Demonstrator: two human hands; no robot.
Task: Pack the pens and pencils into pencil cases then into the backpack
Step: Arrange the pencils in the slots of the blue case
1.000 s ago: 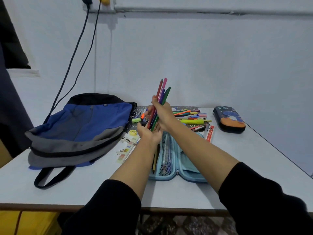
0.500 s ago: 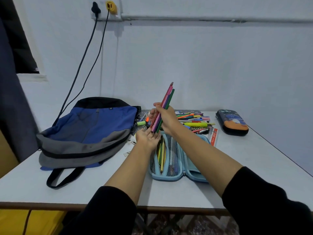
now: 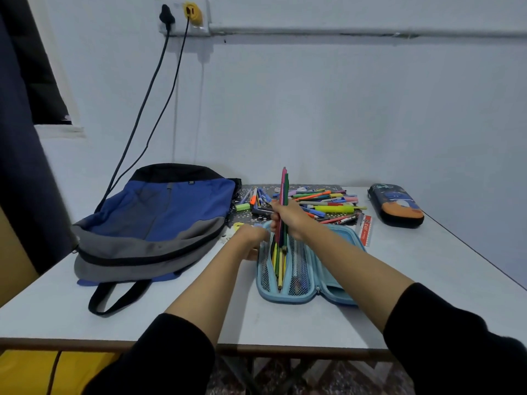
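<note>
A light blue pencil case (image 3: 306, 297) lies open on the white table (image 3: 427, 280), with several pencils in its left mesh pocket. My right hand (image 3: 288, 218) grips a bundle of coloured pens (image 3: 284, 192) almost upright, its lower ends just above that pocket. My left hand (image 3: 252, 238) rests at the case's left edge, blurred; I cannot tell its grip. A loose pile of pens and pencils (image 3: 319, 202) lies behind the case. The blue and grey backpack (image 3: 154, 223) sits to the left. A dark pencil case (image 3: 395, 205) with an orange end lies shut at the far right.
A red ruler (image 3: 366, 229) lies right of the open case. Small stickers and a tape roll (image 3: 238, 225) sit between backpack and case. Two cables (image 3: 148, 109) hang from a wall socket down behind the backpack. The table's front edge runs just under my sleeves.
My right hand has lowered the pen bundle and turned it more upright over the open case. My left hand has let go of the bundle's bottom and moved down to the case's left edge.
</note>
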